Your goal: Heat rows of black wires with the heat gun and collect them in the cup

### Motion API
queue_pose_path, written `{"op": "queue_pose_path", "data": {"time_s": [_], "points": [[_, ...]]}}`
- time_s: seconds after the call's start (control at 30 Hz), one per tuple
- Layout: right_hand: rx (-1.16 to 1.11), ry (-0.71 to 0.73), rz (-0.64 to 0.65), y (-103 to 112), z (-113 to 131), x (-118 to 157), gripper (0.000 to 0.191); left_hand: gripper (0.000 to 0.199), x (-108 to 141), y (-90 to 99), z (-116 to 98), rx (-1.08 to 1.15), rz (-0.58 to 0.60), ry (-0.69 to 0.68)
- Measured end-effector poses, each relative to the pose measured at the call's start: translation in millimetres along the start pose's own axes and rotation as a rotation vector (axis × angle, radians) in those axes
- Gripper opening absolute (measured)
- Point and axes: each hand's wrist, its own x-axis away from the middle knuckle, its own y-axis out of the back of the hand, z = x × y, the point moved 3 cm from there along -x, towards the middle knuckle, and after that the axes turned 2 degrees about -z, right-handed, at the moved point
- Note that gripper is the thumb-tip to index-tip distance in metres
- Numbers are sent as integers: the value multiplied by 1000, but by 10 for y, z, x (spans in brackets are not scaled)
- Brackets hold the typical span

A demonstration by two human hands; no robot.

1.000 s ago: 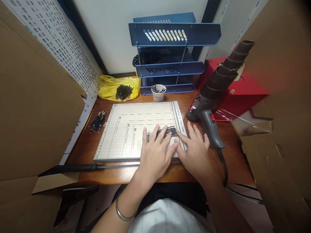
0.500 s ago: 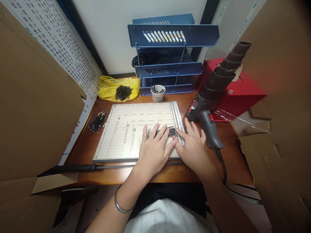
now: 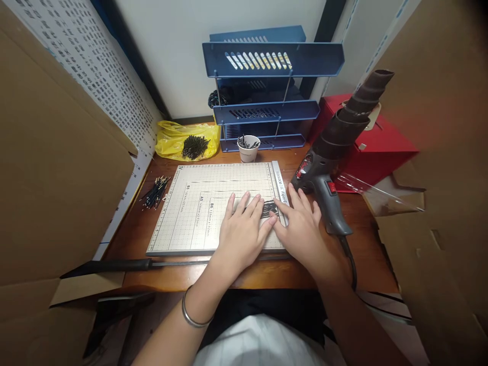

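A row of short black tubes or wires (image 3: pixel 269 208) lies side by side on the gridded board of a paper cutter (image 3: pixel 175 213), close to its right edge. My left hand (image 3: pixel 242 226) rests flat over the left part of the row, fingers spread, hiding some of the pieces. On the other side, my right hand (image 3: pixel 301 226) is open, with its thumb and index finger touching the right end of the row and its other fingers over the cutter's edge strip. Along the cutter's front runs its long arm with a black handle (image 3: pixel 122 265).
A heat gun (image 3: pixel 324 152) stands to the right, before a red box (image 3: pixel 385 152). At the back are a paper cup (image 3: pixel 248 154) of black pieces, a yellow bag (image 3: pixel 165 140) with more, and a blue rack (image 3: pixel 267 112). Black wires (image 3: pixel 155 193) lie left of the board.
My left fingers have shifted slightly left, and a little more of the row shows between my hands. My right hand stays nearly in place. The whole view has tilted very slightly.
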Motion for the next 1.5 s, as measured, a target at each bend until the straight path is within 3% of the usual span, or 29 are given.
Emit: {"op": "queue_pose_path", "data": {"time_s": [0.27, 0.5, 0.83, 1.0, 1.23, 1.5], "points": [[-8, 33, -35, -16, -32, 39, 39, 55, -10, -22, -13, 1, -14, -23], [-35, 52, -156, -10, -56, 115, 35, 57, 5, -31, 1, 24, 9, -8], [-68, 87, -225, 32, -84, 249, 30, 60, -73, -46, 30, 13, 95, -16], [-53, 69, -220, 5, -70, 304, 31, 58, -60, -38, 6, -35, 64, -16], [-24, 104, -186, -2, -40, 328, 34, 57, 207, 21, -100, -8, -6, -32], [5, 82, -169, -26, -9, 331, 32, 54, 268, -46, -108, -10, 21, -71]]}}
